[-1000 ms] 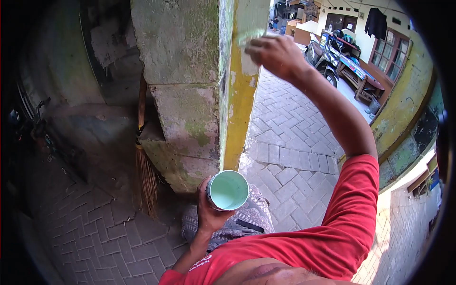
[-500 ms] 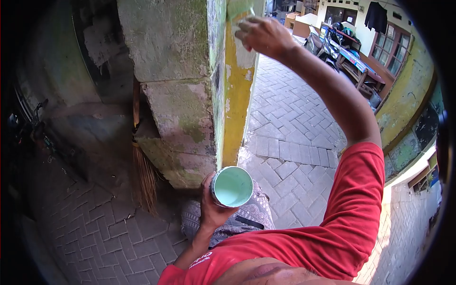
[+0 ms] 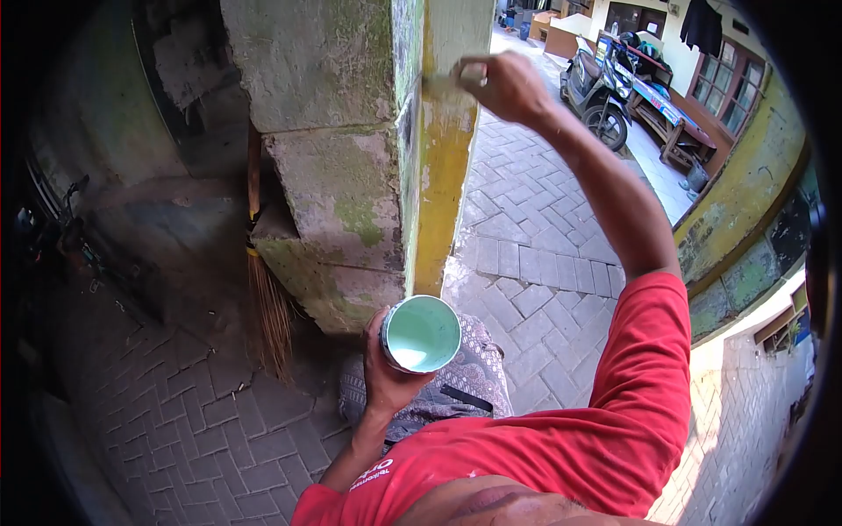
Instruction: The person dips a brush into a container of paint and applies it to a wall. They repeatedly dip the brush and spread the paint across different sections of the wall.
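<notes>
My left hand [image 3: 388,382] is wrapped round a can [image 3: 422,334] of pale green paint, its open top facing up, just below the pillar's foot. My right hand [image 3: 509,85] is raised at the upper middle, its fingers closed round a brush [image 3: 445,88] that is blurred and partly hidden. The brush lies against the yellow strip [image 3: 444,175] of the pillar, whose upper part is pale green. Peeled patches show on the grey-green pillar face [image 3: 329,197].
A broom [image 3: 267,316] leans left of the pillar. Behind on the right are a parked motorcycle [image 3: 599,92] and a wooden bench [image 3: 662,123]. Paving bricks [image 3: 535,210] run alongside, and a yellow wall [image 3: 732,202] curves at the right.
My right hand has moved down and slightly right with the brush, lower on the strip. The view has shifted a little, and the can stays in my left hand.
</notes>
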The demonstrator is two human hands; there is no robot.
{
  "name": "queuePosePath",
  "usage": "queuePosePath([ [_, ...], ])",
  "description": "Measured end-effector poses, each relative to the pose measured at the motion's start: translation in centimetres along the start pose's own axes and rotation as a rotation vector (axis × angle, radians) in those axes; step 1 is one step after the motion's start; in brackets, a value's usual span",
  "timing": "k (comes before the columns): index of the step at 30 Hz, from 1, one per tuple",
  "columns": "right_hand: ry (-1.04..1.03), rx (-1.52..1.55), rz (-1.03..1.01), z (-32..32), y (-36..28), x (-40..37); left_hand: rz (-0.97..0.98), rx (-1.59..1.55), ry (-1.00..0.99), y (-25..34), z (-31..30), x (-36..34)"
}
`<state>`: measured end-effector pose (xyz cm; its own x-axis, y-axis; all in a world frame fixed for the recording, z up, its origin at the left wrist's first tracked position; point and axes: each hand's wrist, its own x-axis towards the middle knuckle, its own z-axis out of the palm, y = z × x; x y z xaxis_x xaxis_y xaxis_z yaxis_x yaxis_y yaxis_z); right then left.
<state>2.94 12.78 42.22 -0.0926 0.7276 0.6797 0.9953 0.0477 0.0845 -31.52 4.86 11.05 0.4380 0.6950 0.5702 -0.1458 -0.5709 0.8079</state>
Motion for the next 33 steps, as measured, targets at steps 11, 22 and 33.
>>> queuePosePath([
  [11,0.104,-0.78,-0.363,3.3,-2.0,-2.2,-0.021,-0.049,-0.047,-0.7,0.8,-0.2],
  [22,-0.244,-0.016,0.083,5.3,-3.4,-4.9,0.003,0.022,-0.016,1.0,-0.5,0.3],
  [33,0.377,-0.577,-0.346,-1.2,-0.7,-0.5,0.0,-0.028,-0.003,0.3,0.1,-0.2],
])
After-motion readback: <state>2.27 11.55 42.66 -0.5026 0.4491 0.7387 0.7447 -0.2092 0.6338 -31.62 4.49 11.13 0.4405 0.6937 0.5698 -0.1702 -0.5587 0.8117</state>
